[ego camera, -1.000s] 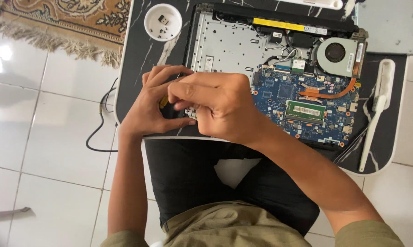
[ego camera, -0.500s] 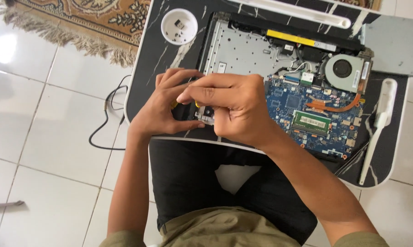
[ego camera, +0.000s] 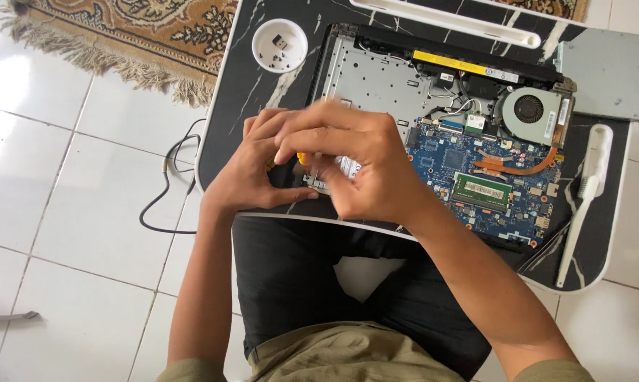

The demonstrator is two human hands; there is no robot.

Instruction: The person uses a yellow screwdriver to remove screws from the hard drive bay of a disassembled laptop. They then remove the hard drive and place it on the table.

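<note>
**Blue board exposed, both hands closed over the laptop's near left corner**

Blue circuit board [ego camera: 468, 177] lies bare in the opened laptop [ego camera: 376, 78], bottom cover off; grey metal plate fills the left half of the chassis; round fan [ego camera: 530, 110] sits at the right rear with a copper heat pipe [ego camera: 517, 166] curving from it; green memory stick [ego camera: 480, 191] sits flat on the board; long black battery [ego camera: 468, 67] with a yellow strip runs along the far edge. The laptop rests on a black marbled lap table [ego camera: 227, 120] across the person's knees.

Left hand [ego camera: 252, 173] rests at the near left corner of the chassis, fingers curled inward, thumb lying along the table edge; right hand [ego camera: 355, 166] lies over it, fingers bent and pressed together, tips meeting the left fingers. A small yellow tool [ego camera: 301, 158] shows between the two hands, apparently pinched there; which fingers grip it cannot be told, as the right hand is blurred and hides the contact point.

Nearby: white round cup [ego camera: 280, 45] holding small dark screws, far left on the table; white brush [ego camera: 584, 191] along the right edge; grey flat drive unit [ego camera: 602, 74] at the far right; black cable [ego camera: 167, 184] on the white tile floor; patterned rug [ego camera: 135, 35] beyond.
</note>
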